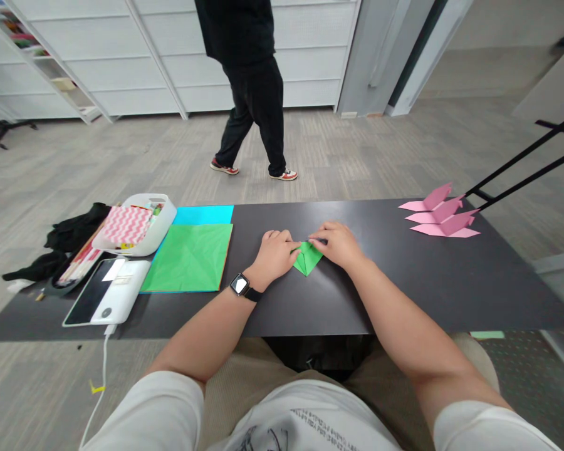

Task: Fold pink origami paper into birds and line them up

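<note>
A small folded piece of green origami paper [306, 259] lies on the dark table, its point toward me and creases running down its middle. My left hand [276, 252], with a black watch on the wrist, pinches its upper left edge between thumb and fingers. At the upper right edge, my right hand [337, 243] grips the same paper with thumb and curled fingers. The fingertips of both hands nearly meet at the top, hiding that edge. To the left lies a stack of green paper sheets [192, 258], with a blue sheet [204, 215] showing behind it.
Several pink folded paper birds [444, 220] stand at the table's right, near black metal bars [521, 160]. On the left are a white basket [162, 227], a white power bank [122, 294] with a cable, and black cloth [78, 228]. A person [254, 88] in black walks beyond the table.
</note>
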Demonstrator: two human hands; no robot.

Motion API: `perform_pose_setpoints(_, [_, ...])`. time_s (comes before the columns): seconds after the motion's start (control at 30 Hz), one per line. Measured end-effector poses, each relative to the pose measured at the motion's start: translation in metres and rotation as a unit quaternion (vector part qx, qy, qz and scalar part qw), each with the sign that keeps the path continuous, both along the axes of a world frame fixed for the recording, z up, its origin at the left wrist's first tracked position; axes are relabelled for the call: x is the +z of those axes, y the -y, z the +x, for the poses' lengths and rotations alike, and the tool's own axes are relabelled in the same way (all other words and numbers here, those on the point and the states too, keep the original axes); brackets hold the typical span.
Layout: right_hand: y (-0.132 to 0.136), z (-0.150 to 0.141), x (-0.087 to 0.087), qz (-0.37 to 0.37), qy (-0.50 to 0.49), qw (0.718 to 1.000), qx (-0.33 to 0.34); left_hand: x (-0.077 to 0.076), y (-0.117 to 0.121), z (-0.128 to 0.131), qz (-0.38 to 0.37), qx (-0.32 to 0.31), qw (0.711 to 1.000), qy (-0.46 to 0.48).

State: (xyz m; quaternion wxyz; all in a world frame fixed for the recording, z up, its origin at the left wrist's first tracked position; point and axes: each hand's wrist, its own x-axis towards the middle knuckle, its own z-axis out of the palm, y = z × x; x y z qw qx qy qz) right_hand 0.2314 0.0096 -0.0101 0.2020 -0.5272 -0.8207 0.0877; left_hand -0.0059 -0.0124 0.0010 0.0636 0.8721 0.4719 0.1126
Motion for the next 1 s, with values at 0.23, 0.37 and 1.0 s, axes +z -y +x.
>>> perform_pose_setpoints(0.23, [-0.001, -0.014, -0.010, -0.029, 0.036, 0.999, 0.011, 0.000, 0.000, -0.001, -0.002, 0.012, 1.000, -0.002])
perform_pose_setpoints(0.37, [-0.001, -0.011, -0.009, -0.032, 0.034, 0.999, 0.005, 0.003, -0.001, -0.004, 0.001, 0.028, 1.000, 0.002])
perform_pose_setpoints(1.0, [-0.002, -0.009, -0.010, -0.016, 0.023, 0.999, 0.033, 0.008, -0.012, -0.019, 0.013, -0.014, 0.996, 0.088])
